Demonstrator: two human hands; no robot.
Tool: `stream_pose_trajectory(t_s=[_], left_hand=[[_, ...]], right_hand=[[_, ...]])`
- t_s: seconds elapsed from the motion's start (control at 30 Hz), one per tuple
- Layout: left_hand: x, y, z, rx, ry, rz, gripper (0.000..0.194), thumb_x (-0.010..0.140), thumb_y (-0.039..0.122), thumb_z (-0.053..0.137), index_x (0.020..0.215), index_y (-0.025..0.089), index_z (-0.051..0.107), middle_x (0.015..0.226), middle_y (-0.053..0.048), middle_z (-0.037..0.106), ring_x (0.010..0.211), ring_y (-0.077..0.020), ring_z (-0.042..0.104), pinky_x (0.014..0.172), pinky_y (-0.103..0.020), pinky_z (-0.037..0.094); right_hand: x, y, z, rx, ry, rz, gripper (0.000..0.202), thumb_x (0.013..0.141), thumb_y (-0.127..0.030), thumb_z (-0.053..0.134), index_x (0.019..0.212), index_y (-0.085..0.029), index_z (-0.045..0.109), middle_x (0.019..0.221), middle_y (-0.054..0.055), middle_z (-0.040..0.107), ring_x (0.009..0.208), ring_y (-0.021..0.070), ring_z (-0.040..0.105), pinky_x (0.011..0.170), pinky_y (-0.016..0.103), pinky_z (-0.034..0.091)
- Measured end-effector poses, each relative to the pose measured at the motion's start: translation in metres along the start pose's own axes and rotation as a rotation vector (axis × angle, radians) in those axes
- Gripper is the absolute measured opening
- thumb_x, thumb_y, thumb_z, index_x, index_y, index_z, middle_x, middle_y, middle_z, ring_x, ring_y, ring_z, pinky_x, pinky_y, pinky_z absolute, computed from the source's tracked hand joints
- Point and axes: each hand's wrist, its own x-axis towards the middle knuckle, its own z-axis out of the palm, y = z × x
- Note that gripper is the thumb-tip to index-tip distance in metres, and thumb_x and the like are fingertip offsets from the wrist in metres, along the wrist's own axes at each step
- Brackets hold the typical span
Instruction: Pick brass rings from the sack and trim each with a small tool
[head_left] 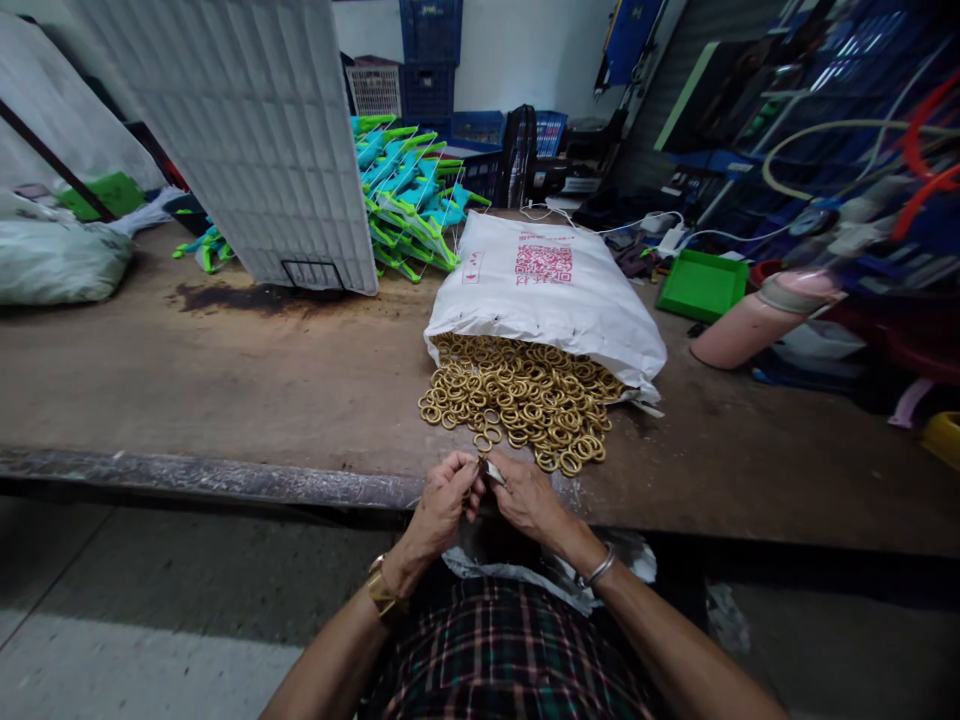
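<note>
My left hand (pixel 448 497) is closed at the table's front edge, its thumb and fingers pinching a small dark-gold piece that looks like part of a ring (pixel 482 463). Mostly hidden by fingers, that piece shows only in part. Touching it from the other side, my right hand (pixel 529 497) is closed on a small pale, blade-like tool (pixel 495 473); its handle is out of sight. Just beyond my fingertips lies a heap of gold rings (pixel 525 400), spilling from the open mouth of a white sack (pixel 480 285) with red print.
A ribbed white panel (pixel 255 130) stands on the brown table (pixel 300 400). Behind it are stacked green-and-turquoise pieces (pixel 416 190). To the right sit a green tray (pixel 703 284) and a tilted pink bottle (pixel 757 325). A pale bag (pixel 64 255) lies far left.
</note>
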Motion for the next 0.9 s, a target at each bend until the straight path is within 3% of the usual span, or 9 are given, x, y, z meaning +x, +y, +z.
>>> stream_pose_trajectory(t_s=[0.2, 0.37, 0.57, 0.73, 0.9], left_hand=[[0.001, -0.004, -0.003, 0.16, -0.001, 0.057, 0.035, 0.073, 0.052, 0.051, 0.072, 0.017, 0.044, 0.058, 0.005, 0.047, 0.042, -0.0044, 0.04, 0.038, -0.016, 0.032], [-0.013, 0.004, 0.001, 0.208, -0.047, 0.102, 0.034, 0.076, 0.05, 0.049, 0.071, 0.017, 0.045, 0.059, 0.004, 0.047, 0.044, -0.0046, 0.041, 0.04, -0.016, 0.033], [-0.025, 0.014, 0.006, -0.082, -0.168, 0.026, 0.031, 0.073, 0.047, 0.056, 0.073, 0.017, 0.046, 0.059, 0.004, 0.05, 0.042, -0.0042, 0.041, 0.039, -0.016, 0.032], [-0.017, 0.009, -0.004, -0.303, -0.081, -0.036, 0.03, 0.072, 0.043, 0.06, 0.074, 0.016, 0.046, 0.07, 0.0, 0.054, 0.048, -0.0047, 0.044, 0.038, -0.016, 0.031], [-0.015, 0.005, -0.012, -0.384, 0.007, -0.056, 0.027, 0.073, 0.037, 0.061, 0.073, 0.016, 0.043, 0.072, -0.002, 0.057, 0.048, -0.005, 0.045, 0.038, -0.015, 0.028]], right_hand=[[0.002, -0.001, -0.003, -0.055, -0.11, 0.001, 0.018, 0.076, -0.012, 0.037, 0.085, -0.016, 0.052, 0.069, 0.004, 0.059, 0.06, 0.0121, 0.05, 0.056, 0.022, 0.028], [0.007, -0.006, -0.018, -0.173, -0.193, 0.089, 0.022, 0.076, -0.013, 0.038, 0.091, -0.015, 0.054, 0.074, 0.007, 0.063, 0.063, 0.0132, 0.054, 0.054, 0.023, 0.027], [0.013, -0.003, -0.014, -0.264, -0.072, 0.17, 0.023, 0.076, -0.013, 0.039, 0.095, -0.015, 0.052, 0.075, 0.007, 0.064, 0.065, 0.015, 0.056, 0.054, 0.024, 0.026], [0.016, -0.004, -0.001, -0.239, 0.137, 0.242, 0.019, 0.083, -0.021, 0.038, 0.099, -0.017, 0.048, 0.075, 0.006, 0.064, 0.065, 0.0155, 0.058, 0.055, 0.024, 0.028], [0.024, -0.013, -0.003, -0.292, 0.136, 0.306, 0.019, 0.084, -0.03, 0.042, 0.097, -0.018, 0.049, 0.078, 0.007, 0.065, 0.067, 0.0177, 0.06, 0.056, 0.025, 0.029]])
